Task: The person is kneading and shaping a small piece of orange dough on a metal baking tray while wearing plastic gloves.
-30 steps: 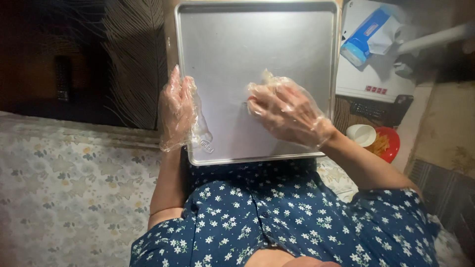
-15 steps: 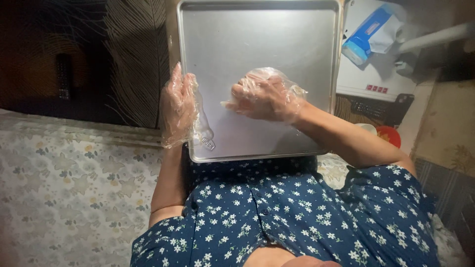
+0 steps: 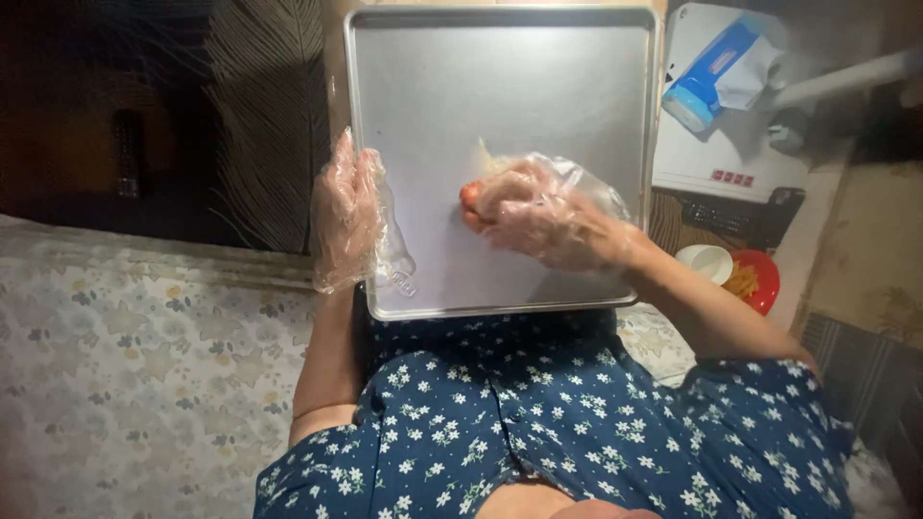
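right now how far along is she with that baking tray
Looks done: both hands wear clear plastic gloves, and the metal tray sits on her lap. In hand: the left hand steadies the tray's left edge, while the right hand presses flat on its surface, apparently rubbing or greasing it. Left: the tray has nothing on it; any film on the metal is too faint to tell.
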